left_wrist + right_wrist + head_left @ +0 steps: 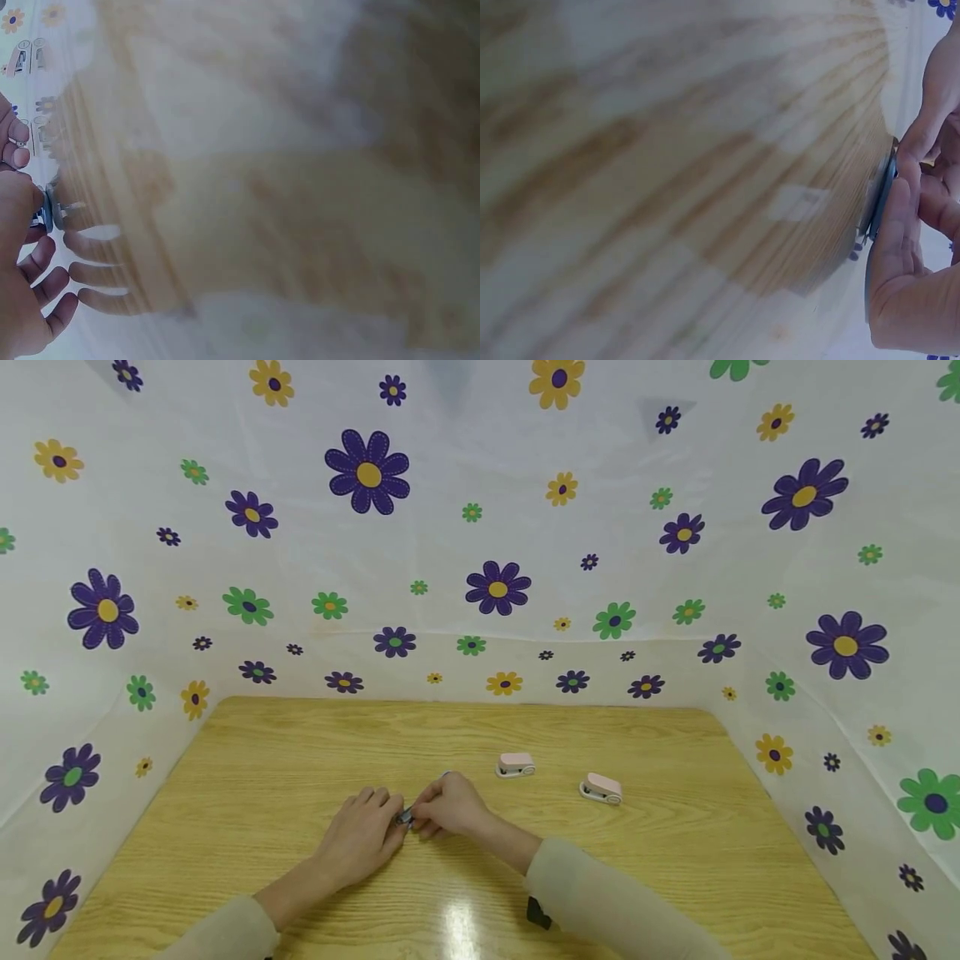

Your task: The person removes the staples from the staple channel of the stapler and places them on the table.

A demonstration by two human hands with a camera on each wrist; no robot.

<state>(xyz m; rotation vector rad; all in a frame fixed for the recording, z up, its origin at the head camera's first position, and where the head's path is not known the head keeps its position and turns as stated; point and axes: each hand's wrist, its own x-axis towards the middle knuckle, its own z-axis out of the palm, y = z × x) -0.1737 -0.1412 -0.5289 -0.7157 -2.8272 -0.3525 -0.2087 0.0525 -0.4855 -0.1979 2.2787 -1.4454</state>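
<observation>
Small blue-grey object (406, 817) low at the desk (285, 760), between the two hands; mostly covered by fingers, so its kind is uncertain. Left hand (362, 833): grip pinching its left side, fingers bent. Right hand (452, 806): grip pinching its right side, thumb against fingers. Pink-and-white stapler (515, 766) stands beyond the right hand; second stapler (601, 788) further right, slightly nearer. Flower-print cloth (442, 543) behind.
</observation>
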